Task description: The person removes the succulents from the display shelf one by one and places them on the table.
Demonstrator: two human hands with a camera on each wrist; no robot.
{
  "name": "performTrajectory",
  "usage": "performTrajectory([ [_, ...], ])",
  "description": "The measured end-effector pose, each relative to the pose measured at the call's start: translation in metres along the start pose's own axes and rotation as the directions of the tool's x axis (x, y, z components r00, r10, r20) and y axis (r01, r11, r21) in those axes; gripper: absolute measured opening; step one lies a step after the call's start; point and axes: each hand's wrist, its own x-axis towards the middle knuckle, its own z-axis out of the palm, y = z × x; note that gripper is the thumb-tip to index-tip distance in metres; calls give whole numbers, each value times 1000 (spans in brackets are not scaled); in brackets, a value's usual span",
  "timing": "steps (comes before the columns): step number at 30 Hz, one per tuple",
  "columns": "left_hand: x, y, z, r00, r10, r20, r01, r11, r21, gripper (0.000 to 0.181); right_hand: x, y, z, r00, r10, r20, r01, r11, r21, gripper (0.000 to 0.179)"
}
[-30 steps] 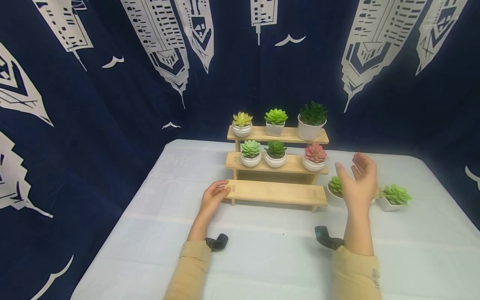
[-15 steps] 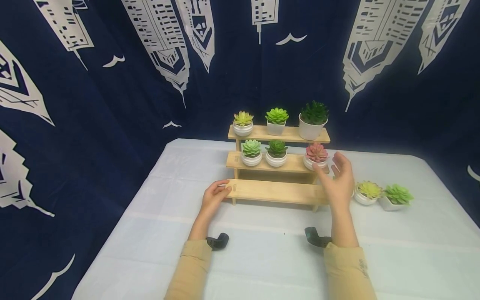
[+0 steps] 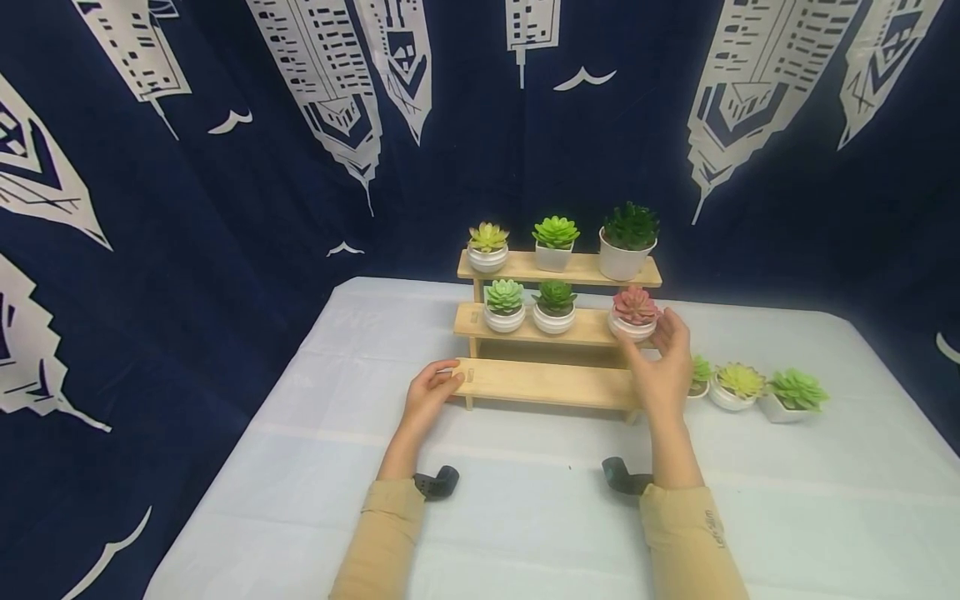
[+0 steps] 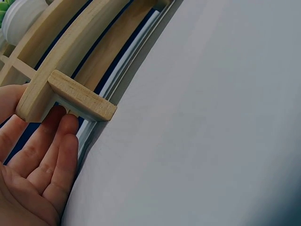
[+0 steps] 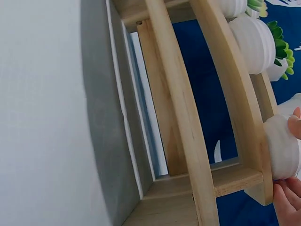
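Note:
A three-tier wooden plant stand (image 3: 551,383) stands on the table. My left hand (image 3: 426,398) grips the left end of its lowest shelf. In the left wrist view the thumb lies on the board and the fingers (image 4: 66,141) reach underneath. At the right end of the middle shelf sits a pink succulent (image 3: 636,305) in a round white pot (image 5: 282,148). My right hand (image 3: 663,371) holds this pot, thumb on one side and fingers on the other. A pale green succulent (image 3: 505,302) and a dark green succulent (image 3: 555,304) share that shelf.
The top shelf carries a yellowish succulent (image 3: 488,244), a bright green one in a square pot (image 3: 555,242) and a dark plant in a larger pot (image 3: 628,242). Right of the stand, a yellow-green succulent (image 3: 738,383) and a light green one (image 3: 797,392) stand beside a partly hidden plant (image 3: 700,375).
My right hand has moved left from over the plants on the table to the pink succulent's pot and now holds it. The left hand keeps its grip on the lowest shelf.

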Motion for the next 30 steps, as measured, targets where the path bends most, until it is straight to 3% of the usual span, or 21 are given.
performTrajectory([
  [6, 1, 0, 0, 1000, 0, -1, 0, 1000, -3, 33, 0, 2, 2, 1000, -6, -7, 5, 999, -47, 76],
  [14, 1, 0, 0, 1000, 4, 4, -4, 1000, -9, 33, -1, 4, 5, 996, -52, -75, 49, 998, -46, 74],
  [25, 1, -2, 0, 1000, 9, 15, -9, 1000, -11, 34, -1, 6, 1, 997, -12, -80, 11, 1000, -16, 70],
  [30, 12, -22, -1, 1000, 7, 1, -7, 1000, -23, 36, 1, 5, -1, 995, -36, -89, 35, 999, -11, 68],
])
